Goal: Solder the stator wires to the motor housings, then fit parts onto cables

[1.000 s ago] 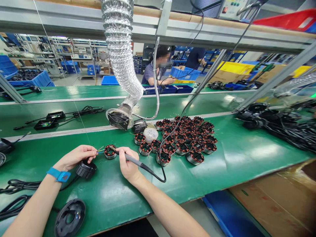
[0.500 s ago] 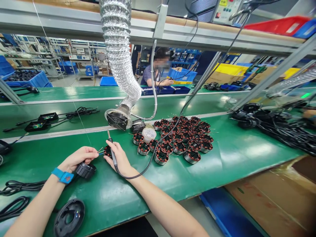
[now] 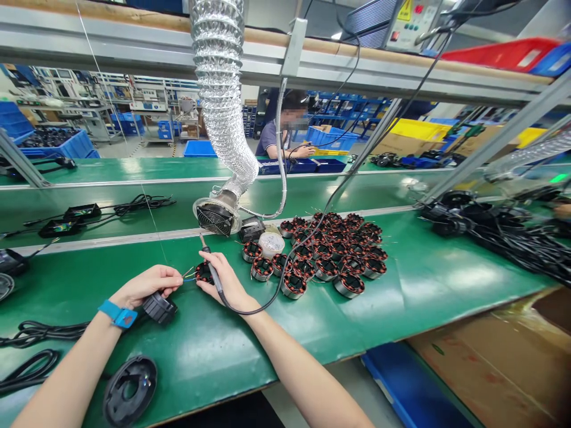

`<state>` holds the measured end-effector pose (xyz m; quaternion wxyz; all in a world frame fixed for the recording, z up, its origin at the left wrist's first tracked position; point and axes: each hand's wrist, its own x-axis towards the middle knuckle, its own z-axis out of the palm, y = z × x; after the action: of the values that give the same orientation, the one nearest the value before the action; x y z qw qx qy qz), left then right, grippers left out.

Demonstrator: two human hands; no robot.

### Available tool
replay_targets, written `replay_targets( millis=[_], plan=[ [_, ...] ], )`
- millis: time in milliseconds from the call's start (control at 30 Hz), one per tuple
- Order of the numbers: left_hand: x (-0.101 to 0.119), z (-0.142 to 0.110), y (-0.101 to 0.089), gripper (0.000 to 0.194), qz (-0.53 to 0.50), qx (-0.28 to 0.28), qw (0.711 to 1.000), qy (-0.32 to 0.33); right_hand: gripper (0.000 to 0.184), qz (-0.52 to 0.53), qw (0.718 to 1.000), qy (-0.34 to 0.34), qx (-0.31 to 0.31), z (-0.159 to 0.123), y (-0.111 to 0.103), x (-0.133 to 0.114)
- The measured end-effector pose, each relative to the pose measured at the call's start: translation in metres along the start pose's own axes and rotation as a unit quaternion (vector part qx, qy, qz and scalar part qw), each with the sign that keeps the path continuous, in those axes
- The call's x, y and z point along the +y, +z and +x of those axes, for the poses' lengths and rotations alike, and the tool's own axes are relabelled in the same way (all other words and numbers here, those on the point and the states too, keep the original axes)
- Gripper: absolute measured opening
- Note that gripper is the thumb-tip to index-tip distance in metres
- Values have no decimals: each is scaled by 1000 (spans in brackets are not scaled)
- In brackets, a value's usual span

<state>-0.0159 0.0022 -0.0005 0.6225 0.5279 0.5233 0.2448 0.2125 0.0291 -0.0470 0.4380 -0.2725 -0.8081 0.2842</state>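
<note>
Between the thumb and fingers of my left hand (image 3: pixel 157 280) are thin coloured wires (image 3: pixel 189 275) that run toward a copper-wound motor stator (image 3: pixel 204 272). Beneath that hand hangs or rests a black ribbed cap (image 3: pixel 160 308); I cannot tell whether the fingers touch it. My right hand (image 3: pixel 227 282) is closed around a soldering iron (image 3: pixel 213 267), its tip pointing up and away from the stator. The fingers of this hand also rest against the stator's side and partly hide it. A fine solder strand (image 3: pixel 156 229) hangs down just behind my left hand.
Several more stators (image 3: pixel 325 249) stand grouped right of centre, by a round whitish tub (image 3: pixel 271 244). A fume extractor (image 3: pixel 216 217) hangs above the green bench (image 3: pixel 401 297). A black round cover (image 3: pixel 131 389) lies front left, black cables (image 3: pixel 504 238) far right. A person sits opposite.
My right hand has swung the soldering iron from pointing at the stator to pointing upward, and its fingers have come against the stator. My left hand stays at the wires.
</note>
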Motion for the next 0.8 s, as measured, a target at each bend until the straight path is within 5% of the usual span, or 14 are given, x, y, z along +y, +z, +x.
replay_targets(
  millis=[800],
  plan=[
    [0, 4, 15, 44, 33, 72, 997, 13, 74, -10, 1000, 5, 5, -3, 10, -5]
  ],
)
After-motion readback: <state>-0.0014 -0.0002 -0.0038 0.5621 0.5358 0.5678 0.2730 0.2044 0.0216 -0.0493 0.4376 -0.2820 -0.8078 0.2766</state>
